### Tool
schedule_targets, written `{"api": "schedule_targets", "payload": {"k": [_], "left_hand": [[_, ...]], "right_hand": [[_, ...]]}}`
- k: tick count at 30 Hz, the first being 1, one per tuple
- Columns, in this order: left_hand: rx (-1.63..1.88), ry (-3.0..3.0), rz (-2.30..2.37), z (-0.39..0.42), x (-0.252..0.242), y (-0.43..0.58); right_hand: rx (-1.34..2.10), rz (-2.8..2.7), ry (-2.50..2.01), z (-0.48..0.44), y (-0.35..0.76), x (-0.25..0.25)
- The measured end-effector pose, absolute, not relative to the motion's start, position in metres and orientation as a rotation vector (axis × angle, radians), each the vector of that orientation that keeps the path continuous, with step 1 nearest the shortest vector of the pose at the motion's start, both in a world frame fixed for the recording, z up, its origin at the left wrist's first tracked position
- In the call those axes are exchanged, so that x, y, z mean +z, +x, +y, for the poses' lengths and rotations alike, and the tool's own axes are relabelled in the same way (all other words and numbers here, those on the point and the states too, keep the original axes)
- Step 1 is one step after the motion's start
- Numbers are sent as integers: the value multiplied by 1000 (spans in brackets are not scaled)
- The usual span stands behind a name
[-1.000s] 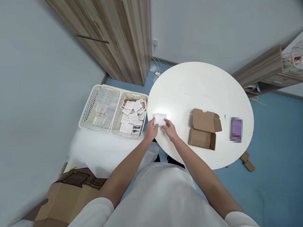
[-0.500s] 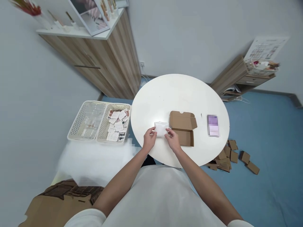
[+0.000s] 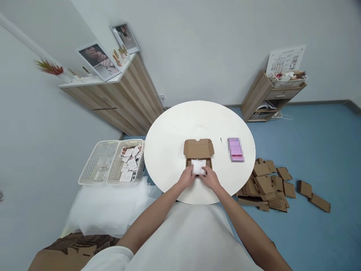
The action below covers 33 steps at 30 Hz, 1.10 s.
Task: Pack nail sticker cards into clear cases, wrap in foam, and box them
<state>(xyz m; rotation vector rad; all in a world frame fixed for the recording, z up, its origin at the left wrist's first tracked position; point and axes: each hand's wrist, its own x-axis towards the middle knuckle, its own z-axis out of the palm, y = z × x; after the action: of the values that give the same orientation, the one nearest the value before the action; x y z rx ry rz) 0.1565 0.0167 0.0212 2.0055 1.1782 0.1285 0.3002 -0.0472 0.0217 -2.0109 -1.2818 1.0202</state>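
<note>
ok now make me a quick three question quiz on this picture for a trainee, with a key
1. How many hands touch the white packet?
2. Where are the small cards?
A) on the wooden cabinet
B) in the white basket nearer the round table
C) on the blue floor
3. True or false: the cardboard box stands open.

Key:
1. Two, the left hand and the right hand
2. B
3. True
</note>
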Motion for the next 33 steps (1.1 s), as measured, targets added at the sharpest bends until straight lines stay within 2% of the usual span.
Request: {"api": "schedule_targets", "payload": {"k": [7,12,15,19,23,28,33], "left_hand": [[-222,2132,1262,10,23,171],[37,2174,1326,11,32,165],[182,1976,1473,24,36,155],[287,1453,1550,49,37,149],[363,1131,1436,76,42,155],[363,1027,1302,89,53,167],[421,1241,1174,76,57,160]], "right_hand": [[1144,-1494,-2088,-45,299,17],[903,-1431,-1941,-47,318,23],[792,-1174,-1880,-42,345,23],[1127,-639,-1809,-27,377,14],[1390,-435,-1667,-8,387,6],[1416,-477,-1612,6,381,12],[1371,-772,-1498,-7,380,24]]}}
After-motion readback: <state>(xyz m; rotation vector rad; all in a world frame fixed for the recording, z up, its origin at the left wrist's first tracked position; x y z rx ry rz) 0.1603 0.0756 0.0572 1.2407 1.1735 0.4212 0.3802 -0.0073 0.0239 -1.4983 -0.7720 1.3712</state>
